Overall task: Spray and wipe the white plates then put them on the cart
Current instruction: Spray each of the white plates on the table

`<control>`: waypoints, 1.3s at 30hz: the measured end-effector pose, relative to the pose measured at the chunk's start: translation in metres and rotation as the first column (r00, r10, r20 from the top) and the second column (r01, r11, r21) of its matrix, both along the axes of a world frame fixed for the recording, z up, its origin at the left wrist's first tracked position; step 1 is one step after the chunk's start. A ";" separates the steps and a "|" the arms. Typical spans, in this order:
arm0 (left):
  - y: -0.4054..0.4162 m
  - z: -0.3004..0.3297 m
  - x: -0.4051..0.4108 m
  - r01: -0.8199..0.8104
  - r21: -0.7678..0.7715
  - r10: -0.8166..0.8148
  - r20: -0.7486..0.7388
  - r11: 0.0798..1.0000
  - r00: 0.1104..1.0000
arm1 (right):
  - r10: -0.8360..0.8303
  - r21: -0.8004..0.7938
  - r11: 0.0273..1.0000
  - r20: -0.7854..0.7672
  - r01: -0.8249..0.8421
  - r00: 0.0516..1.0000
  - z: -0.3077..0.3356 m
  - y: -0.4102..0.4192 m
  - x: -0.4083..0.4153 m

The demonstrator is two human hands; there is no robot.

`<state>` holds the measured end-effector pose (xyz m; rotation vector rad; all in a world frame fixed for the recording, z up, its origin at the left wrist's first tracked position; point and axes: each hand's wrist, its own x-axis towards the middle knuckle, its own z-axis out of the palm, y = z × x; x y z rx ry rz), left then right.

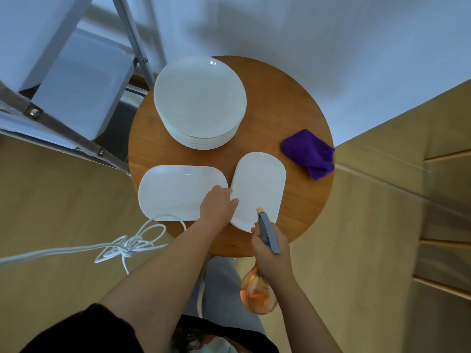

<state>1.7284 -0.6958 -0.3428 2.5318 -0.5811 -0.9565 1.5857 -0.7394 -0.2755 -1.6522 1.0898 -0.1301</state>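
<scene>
My right hand point(270, 247) grips the orange spray bottle point(258, 294); my left hand point(218, 205) pinches the right oblong white plate point(258, 189); wiping and the cart remain

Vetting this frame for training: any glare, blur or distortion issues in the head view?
Head view: wide-angle bending at the edges; small glare spot on the round plate stack; motion streaks on the floor at right; soft shadows on the wall; hands, spray bottle and purple cloth reasonably sharp.
</scene>
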 end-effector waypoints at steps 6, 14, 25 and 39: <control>-0.021 -0.001 0.008 -0.047 0.120 0.039 0.063 0.992 0.997 | 0.025 0.035 0.999 0.004 -0.025 1.000 -0.005 -0.022 -0.013; -0.037 -0.003 0.007 -0.087 0.199 0.080 0.045 0.976 0.996 | 0.102 0.047 0.994 -0.018 -0.101 0.995 -0.009 -0.049 -0.015; -0.034 0.002 0.004 -0.377 -0.143 0.369 -0.081 0.915 0.926 | 0.088 0.102 0.991 -0.043 -0.083 0.995 -0.008 -0.061 0.000; -0.003 0.030 0.008 -0.705 -0.315 0.512 -0.512 0.635 0.690 | 0.012 -0.105 0.994 -0.051 -0.017 0.999 0.013 -0.038 0.015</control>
